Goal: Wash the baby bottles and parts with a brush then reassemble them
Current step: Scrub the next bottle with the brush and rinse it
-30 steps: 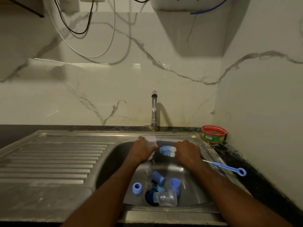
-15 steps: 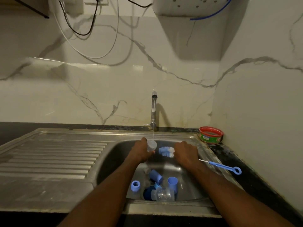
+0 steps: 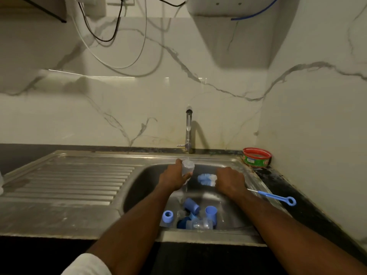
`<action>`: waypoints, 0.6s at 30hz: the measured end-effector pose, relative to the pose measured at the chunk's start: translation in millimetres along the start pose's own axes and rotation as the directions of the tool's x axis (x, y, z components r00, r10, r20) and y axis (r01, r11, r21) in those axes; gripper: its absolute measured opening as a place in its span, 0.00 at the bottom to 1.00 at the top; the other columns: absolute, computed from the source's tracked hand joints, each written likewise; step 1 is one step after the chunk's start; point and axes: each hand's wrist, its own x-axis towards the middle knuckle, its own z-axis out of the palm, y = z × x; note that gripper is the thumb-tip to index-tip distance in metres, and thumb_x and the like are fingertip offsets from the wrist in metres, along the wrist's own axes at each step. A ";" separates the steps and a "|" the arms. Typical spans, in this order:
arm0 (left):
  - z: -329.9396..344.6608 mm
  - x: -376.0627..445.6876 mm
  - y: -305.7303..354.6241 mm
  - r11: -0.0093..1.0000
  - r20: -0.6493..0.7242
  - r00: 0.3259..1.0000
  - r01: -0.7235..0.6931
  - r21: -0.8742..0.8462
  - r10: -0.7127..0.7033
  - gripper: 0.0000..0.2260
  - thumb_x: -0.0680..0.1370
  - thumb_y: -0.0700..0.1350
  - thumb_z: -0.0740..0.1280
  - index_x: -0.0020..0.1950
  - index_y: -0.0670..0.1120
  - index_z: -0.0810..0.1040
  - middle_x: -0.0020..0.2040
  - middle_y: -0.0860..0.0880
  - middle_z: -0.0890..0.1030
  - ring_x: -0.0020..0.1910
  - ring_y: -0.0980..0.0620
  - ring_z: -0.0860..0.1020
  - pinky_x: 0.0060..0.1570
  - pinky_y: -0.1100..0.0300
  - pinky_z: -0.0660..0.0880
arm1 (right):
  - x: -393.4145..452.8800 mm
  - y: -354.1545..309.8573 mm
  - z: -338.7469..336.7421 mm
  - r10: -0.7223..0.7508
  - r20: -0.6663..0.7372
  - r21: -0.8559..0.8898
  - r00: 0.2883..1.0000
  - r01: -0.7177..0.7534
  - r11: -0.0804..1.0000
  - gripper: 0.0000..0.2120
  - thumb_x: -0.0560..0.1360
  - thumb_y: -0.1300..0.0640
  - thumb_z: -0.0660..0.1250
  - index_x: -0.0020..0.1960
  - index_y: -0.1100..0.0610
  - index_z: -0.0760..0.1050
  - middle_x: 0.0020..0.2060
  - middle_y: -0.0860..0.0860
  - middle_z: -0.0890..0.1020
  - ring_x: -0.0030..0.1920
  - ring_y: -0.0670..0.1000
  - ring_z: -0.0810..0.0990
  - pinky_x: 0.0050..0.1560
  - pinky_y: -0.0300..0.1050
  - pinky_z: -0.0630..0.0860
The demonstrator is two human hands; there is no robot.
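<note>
**sinkwatcher:** ok so what's held where?

**bottle_dad:** A clear bottle [image 3: 187, 167] is gripped by the left hand [image 3: 172, 178], fingers wrapped round it, mouth turned up under the tap [image 3: 188, 130]. A thin stream of water [image 3: 188, 135] is seen falling straight into it. The bottle is kept over the sink [image 3: 143, 175], up near the basin's 12 o'clock edge.

**sinkwatcher:** and the right one?

**bottle_dad:** The right hand [image 3: 230, 180] is closed round the handle of the bottle brush [image 3: 206, 180], and the blue-and-white bristle head is pointed toward 9 o'clock, at the bottle but not touching it (a small gap is visible between them).

**sinkwatcher:** rest of the parts?

**bottle_dad:** All piled low in the basin, around 6 o'clock. A blue ring [image 3: 167, 216] is lying apart at the 8 o'clock side. A blue cap [image 3: 191, 205] is tipped on its side, a blue cup [image 3: 211, 213] is stood upright just beside it, and a second clear bottle [image 3: 199, 224] is laid on its side in front of them, over something dark blue that can't be made out.

**sinkwatcher:** anything on the counter?

**bottle_dad:** A thin blue brush [image 3: 276, 197] with a loop end is left on the sink's rim at 3 o'clock, and a red-rimmed green tub [image 3: 256, 157] is parked in the corner at 2 o'clock.
</note>
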 end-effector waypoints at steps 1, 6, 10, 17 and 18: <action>-0.2 1.0 -1.6 1.000 -0.003 1.000 0.006 -0.011 -0.006 0.30 0.78 0.61 0.69 0.75 0.50 0.64 0.70 0.44 0.76 0.67 0.44 0.75 0.64 0.46 0.74 | 1.0 0.3 0.7 -0.003 0.004 0.003 1.000 0.003 1.000 0.10 0.79 0.50 0.65 0.59 0.50 0.77 0.58 0.51 0.81 0.57 0.53 0.81 0.50 0.45 0.74; 4.5 7.2 0.5 1.000 -0.011 1.000 -0.003 0.000 0.003 0.31 0.78 0.61 0.69 0.74 0.48 0.64 0.69 0.43 0.76 0.67 0.42 0.76 0.63 0.47 0.75 | 9.7 -9.5 -3.9 0.006 -0.015 -0.022 1.000 -0.007 1.000 0.11 0.79 0.51 0.65 0.60 0.52 0.78 0.57 0.52 0.81 0.56 0.54 0.82 0.51 0.47 0.76; 9.4 11.8 5.7 0.999 -0.021 1.000 -0.012 0.045 0.013 0.30 0.77 0.62 0.69 0.72 0.47 0.66 0.68 0.44 0.77 0.65 0.44 0.77 0.60 0.50 0.75 | 14.2 -12.8 -3.8 0.016 -0.009 -0.003 1.000 -0.016 1.000 0.11 0.78 0.51 0.68 0.58 0.52 0.78 0.54 0.52 0.81 0.52 0.54 0.81 0.49 0.47 0.76; 11.6 17.2 2.4 0.999 -0.001 0.999 -0.054 -0.009 0.054 0.31 0.75 0.62 0.72 0.69 0.50 0.62 0.63 0.45 0.80 0.60 0.46 0.80 0.57 0.50 0.78 | 18.6 -3.9 -6.7 0.068 -0.043 0.051 0.997 -0.065 0.997 0.13 0.77 0.46 0.66 0.57 0.51 0.80 0.52 0.51 0.83 0.51 0.52 0.81 0.48 0.46 0.76; 10.5 19.8 -2.1 0.998 -0.006 0.998 -0.058 -0.032 0.058 0.30 0.75 0.62 0.72 0.68 0.52 0.62 0.63 0.45 0.80 0.59 0.46 0.80 0.57 0.49 0.79 | 19.4 -4.6 -9.0 0.083 -0.079 0.053 0.993 -0.079 0.995 0.14 0.77 0.44 0.65 0.57 0.50 0.80 0.52 0.51 0.83 0.51 0.52 0.82 0.46 0.45 0.75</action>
